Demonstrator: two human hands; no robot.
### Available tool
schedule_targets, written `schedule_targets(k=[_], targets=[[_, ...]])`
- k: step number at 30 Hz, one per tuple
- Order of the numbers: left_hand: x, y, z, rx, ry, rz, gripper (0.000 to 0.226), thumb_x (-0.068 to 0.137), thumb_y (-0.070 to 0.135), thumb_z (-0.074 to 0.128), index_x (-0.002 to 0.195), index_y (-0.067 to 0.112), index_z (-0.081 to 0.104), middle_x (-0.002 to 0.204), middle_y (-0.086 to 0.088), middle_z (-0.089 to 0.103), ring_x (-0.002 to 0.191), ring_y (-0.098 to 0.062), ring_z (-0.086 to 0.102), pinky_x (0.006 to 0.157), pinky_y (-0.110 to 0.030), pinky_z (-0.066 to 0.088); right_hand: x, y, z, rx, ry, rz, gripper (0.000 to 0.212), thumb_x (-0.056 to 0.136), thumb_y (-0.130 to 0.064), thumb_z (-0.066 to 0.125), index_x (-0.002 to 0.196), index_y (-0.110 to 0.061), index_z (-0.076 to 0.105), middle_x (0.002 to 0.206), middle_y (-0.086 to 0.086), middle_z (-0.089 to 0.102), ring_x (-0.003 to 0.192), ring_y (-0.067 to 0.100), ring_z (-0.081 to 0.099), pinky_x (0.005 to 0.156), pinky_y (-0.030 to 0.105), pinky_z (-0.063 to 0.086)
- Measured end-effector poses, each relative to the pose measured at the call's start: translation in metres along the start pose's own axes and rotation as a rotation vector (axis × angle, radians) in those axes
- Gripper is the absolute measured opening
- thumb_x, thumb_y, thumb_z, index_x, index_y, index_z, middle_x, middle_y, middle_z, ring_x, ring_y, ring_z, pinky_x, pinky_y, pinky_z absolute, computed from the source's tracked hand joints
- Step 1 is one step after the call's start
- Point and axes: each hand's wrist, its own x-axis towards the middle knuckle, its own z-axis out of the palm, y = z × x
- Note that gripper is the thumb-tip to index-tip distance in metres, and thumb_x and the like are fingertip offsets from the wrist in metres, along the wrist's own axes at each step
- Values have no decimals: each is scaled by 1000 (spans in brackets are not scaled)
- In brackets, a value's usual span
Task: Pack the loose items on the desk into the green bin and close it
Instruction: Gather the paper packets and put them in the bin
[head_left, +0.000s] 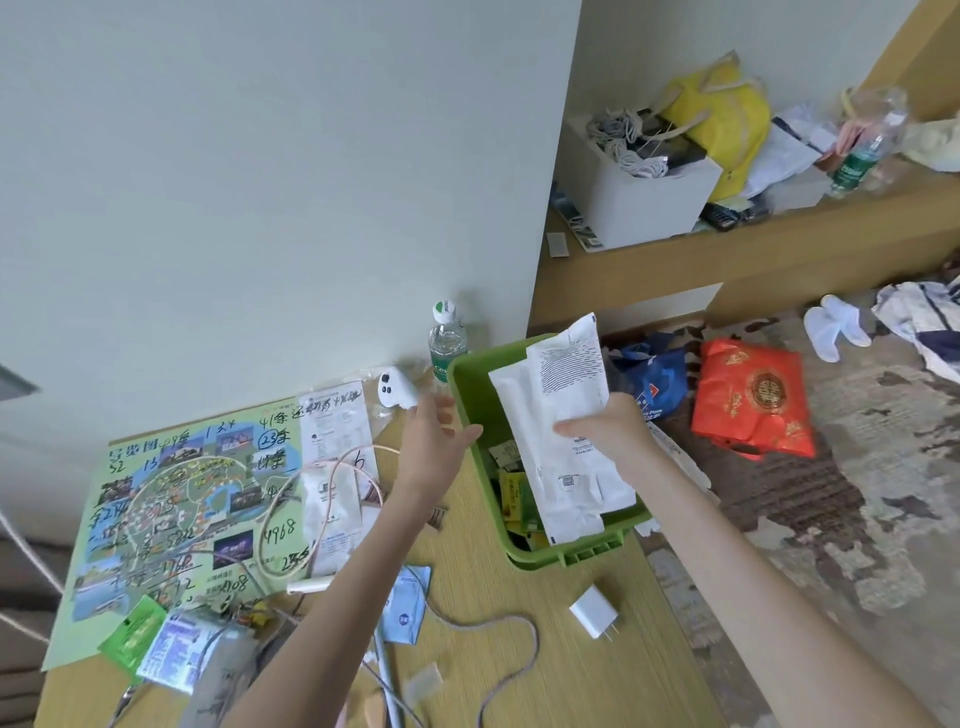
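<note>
The green bin (470, 387) stands open at the desk's right edge with small packets inside. My right hand (605, 423) grips a bundle of white paper receipts (558, 415) above the bin, their lower end hanging inside it. My left hand (434, 436) hovers open just left of the bin's rim, close to a white controller (395, 388). Loose on the desk lie a large map sheet (182, 499), a white receipt (337, 415), a pinkish coiled cable (317, 512), a white charger plug (595, 610), a blue sachet (410, 603) and a green packet (132, 631).
A water bottle (447, 343) stands against the wall behind the bin. A grey braided cable (511, 654) curls across the desk front. On the floor to the right lie a red bag (753, 397) and a blue bag (654, 384). A cluttered shelf (727, 249) runs above.
</note>
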Motion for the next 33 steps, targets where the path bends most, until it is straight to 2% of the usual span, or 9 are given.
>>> schedule_targets(k=[4, 10, 13, 16, 19, 22, 27, 30, 33], targets=[[-5, -13, 8, -158, -66, -46, 42, 87, 18, 71, 122, 13, 49, 98, -6, 63, 75, -16, 65, 51, -23, 53, 16, 8, 15, -16, -100, 116, 34, 67, -11, 87, 91, -10, 62, 93, 0, 64, 83, 16, 59, 58, 26, 42], [-4, -18, 8, -211, -68, -34, 41, 88, 16, 71, 122, 14, 49, 86, -5, 62, 63, -14, 64, 49, -20, 52, 25, 30, 40, -157, -239, 169, 46, 70, -18, 86, 106, -3, 61, 101, 7, 65, 101, 26, 63, 68, 30, 52], [-4, -20, 8, -193, -72, -17, 43, 87, 19, 71, 123, 15, 48, 85, -3, 64, 69, -17, 66, 54, -28, 57, 21, 32, 43, -545, -164, 64, 87, 72, -33, 85, 133, 6, 36, 114, 12, 61, 96, 26, 60, 66, 30, 46], [-5, -23, 8, -179, -76, 8, 44, 88, 22, 71, 125, 14, 48, 83, -2, 65, 74, -23, 68, 64, -42, 59, 16, 33, 41, -888, -2, -177, 88, 73, -30, 84, 136, -2, 29, 132, 15, 50, 106, 29, 59, 64, 32, 44], [-6, -26, 9, -161, -63, 44, 45, 88, 26, 71, 125, 15, 48, 84, -3, 67, 72, -21, 68, 68, -47, 58, 16, 39, 42, -1070, -130, -378, 92, 76, -30, 81, 148, -18, 24, 155, 14, 21, 138, 30, 32, 92, 38, 49], [-9, -27, 9, -141, -54, 66, 46, 88, 29, 71, 126, 16, 48, 84, -5, 67, 69, -18, 66, 68, -47, 58, 15, 47, 41, -1156, -391, -317, 90, 80, -33, 76, 152, -19, 22, 162, 9, 7, 149, 27, 9, 111, 46, 36], [-13, -22, 5, -73, -53, 70, 49, 88, 35, 68, 130, 19, 48, 84, 0, 67, 71, -17, 67, 69, -47, 58, 14, 45, 38, -1180, -476, -256, 83, 86, -33, 69, 151, -8, 23, 161, 11, 13, 149, 25, 12, 116, 44, 27], [-17, -19, -3, -6, -72, 85, 47, 90, 37, 65, 130, 20, 49, 86, 4, 67, 71, -15, 67, 69, -43, 58, 0, 33, 37, -1179, -372, -338, 65, 93, -30, 61, 147, -9, 33, 160, 11, 20, 146, 27, 22, 115, 46, 28], [-29, -25, -18, 45, -47, 107, 32, 93, 30, 62, 123, 21, 55, 86, 5, 67, 75, -17, 68, 72, -42, 57, -28, 22, 40, -932, -215, -528, 46, 97, -25, 56, 139, -11, 44, 149, 4, 39, 128, 22, 47, 102, 41, 43]])
